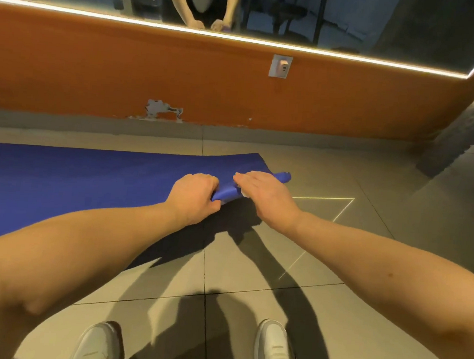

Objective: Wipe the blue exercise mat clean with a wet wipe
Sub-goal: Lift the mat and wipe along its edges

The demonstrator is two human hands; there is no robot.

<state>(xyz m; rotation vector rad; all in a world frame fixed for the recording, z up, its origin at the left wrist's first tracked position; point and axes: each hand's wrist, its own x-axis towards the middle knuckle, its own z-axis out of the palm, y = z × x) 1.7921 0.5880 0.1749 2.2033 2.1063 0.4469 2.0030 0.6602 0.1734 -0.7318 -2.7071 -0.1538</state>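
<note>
The left hand (194, 197) clamps the rolled blue mat (62, 178); right hand (263, 192) lies flat atop

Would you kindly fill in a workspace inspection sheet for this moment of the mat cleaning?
Surface: grey tiled floor.
Job's things: mat flat on the floor, right end rolled up; white wipe under the right hand.
Clutter: nothing seen.
Grips: left hand grips the roll; right hand lies flat on it.
Cables: nothing seen.
Surroundings: chipped orange wall with a socket; mirror above; white shoes.
</note>
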